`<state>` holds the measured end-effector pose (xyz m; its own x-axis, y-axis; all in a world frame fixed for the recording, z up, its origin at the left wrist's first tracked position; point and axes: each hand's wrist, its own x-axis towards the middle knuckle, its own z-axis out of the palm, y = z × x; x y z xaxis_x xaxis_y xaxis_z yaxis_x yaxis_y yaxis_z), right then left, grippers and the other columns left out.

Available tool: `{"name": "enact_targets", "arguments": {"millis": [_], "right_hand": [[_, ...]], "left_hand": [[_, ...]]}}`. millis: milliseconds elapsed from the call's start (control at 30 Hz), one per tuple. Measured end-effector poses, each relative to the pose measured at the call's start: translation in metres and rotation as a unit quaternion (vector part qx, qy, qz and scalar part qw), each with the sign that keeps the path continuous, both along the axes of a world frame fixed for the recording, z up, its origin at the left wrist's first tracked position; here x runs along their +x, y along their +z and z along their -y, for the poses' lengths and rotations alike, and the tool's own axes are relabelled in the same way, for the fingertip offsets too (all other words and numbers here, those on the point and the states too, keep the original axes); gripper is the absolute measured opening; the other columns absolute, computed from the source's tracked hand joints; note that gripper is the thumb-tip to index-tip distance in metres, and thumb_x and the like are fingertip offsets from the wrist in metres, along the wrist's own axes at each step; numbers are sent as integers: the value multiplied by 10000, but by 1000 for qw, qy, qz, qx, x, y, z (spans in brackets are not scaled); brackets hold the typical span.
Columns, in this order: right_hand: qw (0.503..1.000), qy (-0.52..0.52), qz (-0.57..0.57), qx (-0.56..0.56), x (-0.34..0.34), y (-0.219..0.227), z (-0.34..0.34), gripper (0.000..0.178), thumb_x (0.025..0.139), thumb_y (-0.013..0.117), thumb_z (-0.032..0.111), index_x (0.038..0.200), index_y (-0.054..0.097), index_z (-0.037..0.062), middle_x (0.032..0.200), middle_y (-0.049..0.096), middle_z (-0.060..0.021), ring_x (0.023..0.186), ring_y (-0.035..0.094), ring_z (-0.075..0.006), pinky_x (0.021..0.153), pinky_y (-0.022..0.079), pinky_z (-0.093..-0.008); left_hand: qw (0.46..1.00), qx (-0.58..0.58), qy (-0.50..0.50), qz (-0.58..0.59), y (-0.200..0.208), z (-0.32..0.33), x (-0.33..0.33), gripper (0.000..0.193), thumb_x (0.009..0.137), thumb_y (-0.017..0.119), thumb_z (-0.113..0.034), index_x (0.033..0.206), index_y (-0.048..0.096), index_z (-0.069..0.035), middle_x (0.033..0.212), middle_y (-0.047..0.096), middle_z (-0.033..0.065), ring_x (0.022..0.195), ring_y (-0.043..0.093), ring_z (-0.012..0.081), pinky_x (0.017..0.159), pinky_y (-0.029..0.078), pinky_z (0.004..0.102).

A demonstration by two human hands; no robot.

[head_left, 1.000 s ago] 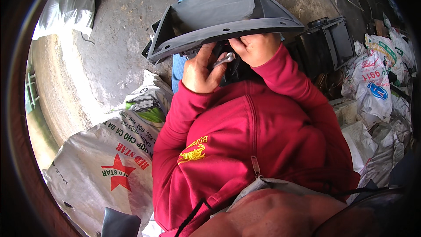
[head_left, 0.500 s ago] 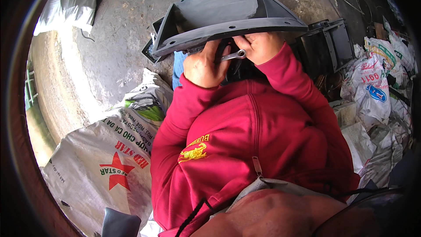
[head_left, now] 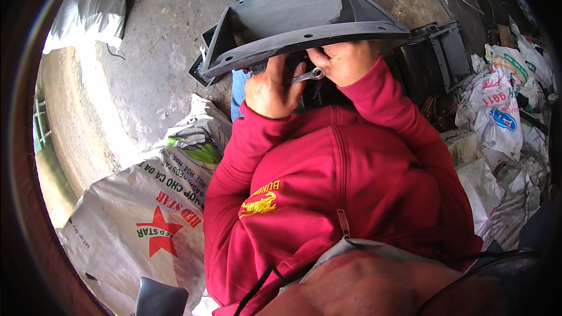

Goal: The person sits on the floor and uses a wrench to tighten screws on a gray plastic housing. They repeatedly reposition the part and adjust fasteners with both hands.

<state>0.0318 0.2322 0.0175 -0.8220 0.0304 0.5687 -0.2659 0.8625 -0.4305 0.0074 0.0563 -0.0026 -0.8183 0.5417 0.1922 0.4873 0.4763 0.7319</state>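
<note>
Head view | left hand [head_left: 270, 89] curled shut on small shiny wrench [head_left: 307, 75] | right hand [head_left: 344, 61] grips big grey plastic part [head_left: 298, 20] at flat rim, on lap | looks stiff, bulky, light; hold rim | concrete floor [head_left: 146, 76] beyond

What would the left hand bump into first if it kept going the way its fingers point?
Most likely the underside of the grey plastic housing. The left hand points up under its flange, right beside the small metal wrench held in the right hand. Depth is hard to judge here.
</note>
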Motion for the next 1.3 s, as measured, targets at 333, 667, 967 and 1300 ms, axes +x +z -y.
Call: {"name": "enact_targets", "arguments": {"millis": [333,667,967,1300], "right_hand": [[998,9,-45,37,0,-1,-2,137,723,747,105,856,719,82,730,664,-75,639,639,-285,604,510,-379],[995,66,72,-15,4,0,-14,147,839,707,140,954,723,50,818,717,-84,723,690,-239,645,523,-341],[989,84,87,-83,5,1,-12,181,819,742,161,734,663,22,594,612,-63,511,571,-210,526,448,-350],[998,44,18,37,7,6,-12,255,772,773,209,652,612,51,518,529,-58,458,518,-250,484,422,-373]], "left_hand": [[1000,-11,0,-8,-5,2,3,496,827,704,-215,1265,521,-70,842,686,178,679,673,360,573,521,412],[999,22,9,30,-5,5,3,499,826,704,-225,1257,517,-57,775,677,176,645,664,369,558,516,426],[998,40,-6,54,-6,8,0,492,825,711,-224,1244,523,-47,750,669,176,619,656,365,537,501,413],[999,36,-2,-3,-6,6,-1,400,833,714,-192,1185,589,-49,676,633,132,579,639,275,541,486,336]]}}
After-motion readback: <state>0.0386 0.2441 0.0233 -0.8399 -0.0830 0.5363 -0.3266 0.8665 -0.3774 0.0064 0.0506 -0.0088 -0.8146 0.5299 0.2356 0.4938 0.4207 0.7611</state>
